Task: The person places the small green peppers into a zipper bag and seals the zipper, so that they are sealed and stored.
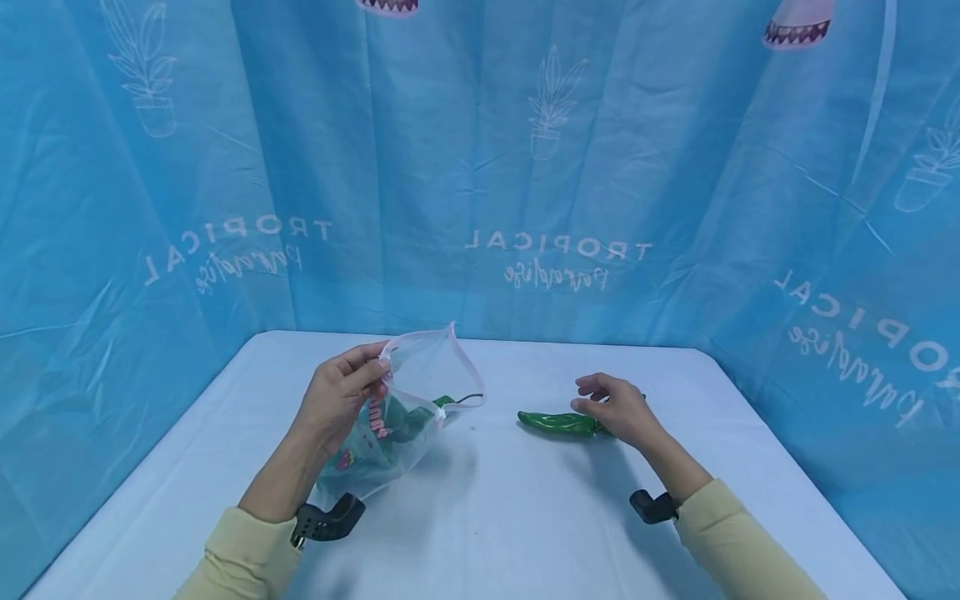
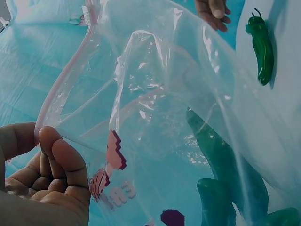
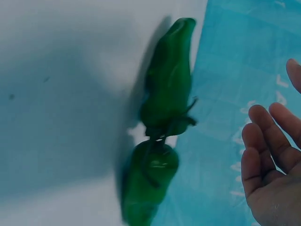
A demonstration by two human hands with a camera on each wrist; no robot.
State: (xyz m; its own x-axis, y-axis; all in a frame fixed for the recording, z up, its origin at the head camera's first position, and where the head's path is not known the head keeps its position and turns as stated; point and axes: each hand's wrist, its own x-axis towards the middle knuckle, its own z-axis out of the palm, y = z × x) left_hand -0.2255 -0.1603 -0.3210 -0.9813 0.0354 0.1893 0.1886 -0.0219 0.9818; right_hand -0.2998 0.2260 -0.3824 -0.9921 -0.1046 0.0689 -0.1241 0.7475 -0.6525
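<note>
My left hand (image 1: 341, 396) pinches the pink-edged rim of a clear zip bag (image 2: 141, 94) between thumb and fingers. Inside the bag several green peppers (image 2: 228, 174) show through the plastic. One pepper's stem (image 1: 468, 398) reaches up to the bag's mouth, which gapes toward the right. My right hand (image 1: 618, 408) hovers over the table with loosely bent fingers and nothing in them. Below it lies a glossy green pepper (image 1: 558, 423). The right wrist view shows two loose peppers, an upper one (image 3: 169, 77) and a lower one (image 3: 148, 183), their stem ends together; the hand is apart from both.
A white table (image 1: 517, 517) carries everything. Blue printed curtains (image 1: 465, 167) stand behind it and along both sides. Each wrist wears a dark strap with a camera, the left one (image 1: 330, 518) close beneath the bag.
</note>
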